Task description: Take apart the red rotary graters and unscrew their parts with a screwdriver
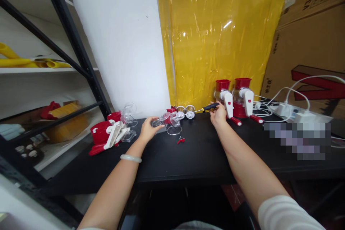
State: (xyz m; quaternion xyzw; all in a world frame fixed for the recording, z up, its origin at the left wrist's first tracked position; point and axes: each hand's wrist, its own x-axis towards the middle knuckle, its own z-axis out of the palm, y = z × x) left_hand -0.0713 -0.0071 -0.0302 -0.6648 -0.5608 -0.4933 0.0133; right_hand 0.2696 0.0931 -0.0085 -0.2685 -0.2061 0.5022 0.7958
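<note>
My left hand (pixel 149 128), with a pale bangle on its wrist, is closed around a clear plastic housing (pixel 161 119) lying low over the black tabletop. A screwdriver (pixel 210 107) with a black and yellow handle is in my right hand (pixel 219 115), its fingers around the handle's end. The long shaft points left, toward the clear housing; where the tip ends I cannot make out. Behind the shaft stand two white-rimmed grater drums (pixel 190 111). A small red part (pixel 181 140) lies on the table in front of the housing.
Two red and white rotary graters (pixel 238 97) stand at the right, near a white power strip with cables (pixel 299 113). Red grater bodies and white handles (pixel 107 134) lie at the left beside clear parts (pixel 129 115). A black metal shelf (pixel 81 57) borders the left side.
</note>
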